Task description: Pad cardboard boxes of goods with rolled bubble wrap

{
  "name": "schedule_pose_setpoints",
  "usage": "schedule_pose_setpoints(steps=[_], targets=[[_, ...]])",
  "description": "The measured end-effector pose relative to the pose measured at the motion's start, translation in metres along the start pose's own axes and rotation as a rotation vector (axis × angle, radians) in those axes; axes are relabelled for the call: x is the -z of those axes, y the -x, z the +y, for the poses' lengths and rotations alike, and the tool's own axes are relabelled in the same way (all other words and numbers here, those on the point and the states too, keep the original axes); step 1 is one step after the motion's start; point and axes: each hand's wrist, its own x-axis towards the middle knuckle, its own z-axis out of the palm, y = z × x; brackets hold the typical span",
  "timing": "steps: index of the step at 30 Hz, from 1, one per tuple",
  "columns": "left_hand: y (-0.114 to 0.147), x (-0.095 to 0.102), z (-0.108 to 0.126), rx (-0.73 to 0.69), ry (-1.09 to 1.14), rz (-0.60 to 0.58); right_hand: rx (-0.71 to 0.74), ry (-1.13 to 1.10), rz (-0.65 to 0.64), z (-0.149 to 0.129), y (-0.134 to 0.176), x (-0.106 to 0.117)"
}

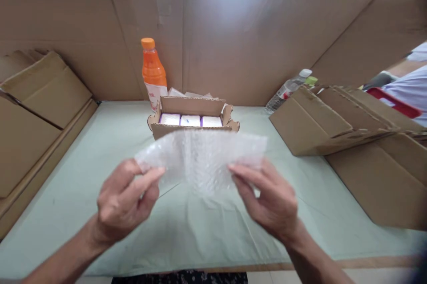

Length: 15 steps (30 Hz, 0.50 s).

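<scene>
A sheet of clear bubble wrap (207,159) is stretched between my two hands above the table. My left hand (128,197) pinches its left end between thumb and fingers. At the right end, my right hand (267,197) grips it the same way. Just beyond the wrap stands an open cardboard box (191,106) with its flaps up. Three white-topped packs (190,121) with purple sides sit in a row inside it. The wrap's upper edge overlaps the front of the box in my view.
An orange drink bottle (154,72) stands behind the box at left. A clear plastic bottle (288,90) leans at the back right. Cardboard boxes (313,119) lie at right, others (50,92) at left. A tall cardboard wall (233,39) closes off the back of the green-covered table (123,248).
</scene>
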Motion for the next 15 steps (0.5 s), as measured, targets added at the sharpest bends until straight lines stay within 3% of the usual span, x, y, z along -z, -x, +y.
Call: schedule_pose_setpoints(steps=[2, 3, 5, 7, 10, 13, 15], targets=[[-0.045, -0.001, -0.018, -0.054, -0.07, 0.048, 0.012, 0.063, 0.05, 0.013, -0.045, 0.012], [-0.067, -0.007, -0.028, -0.022, -0.069, -0.018, -0.007, 0.072, 0.021, 0.023, -0.067, 0.012], [-0.106, -0.025, -0.048, 0.058, -0.057, -0.296, -0.073, 0.052, -0.174, 0.046, -0.109, 0.006], [-0.136, -0.046, -0.066, 0.083, -0.067, -0.573, -0.135, 0.04, -0.483, 0.068, -0.141, -0.006], [-0.16, -0.072, -0.083, 0.15, -0.17, -0.884, -0.14, 0.12, -0.87, 0.086, -0.169, -0.026], [-0.167, -0.087, -0.093, 0.185, -0.228, -1.024, -0.134, 0.225, -1.006, 0.088, -0.179, -0.039], [-0.165, -0.09, -0.1, 0.188, -0.157, -1.02, -0.16, 0.23, -1.079, 0.087, -0.181, -0.039]])
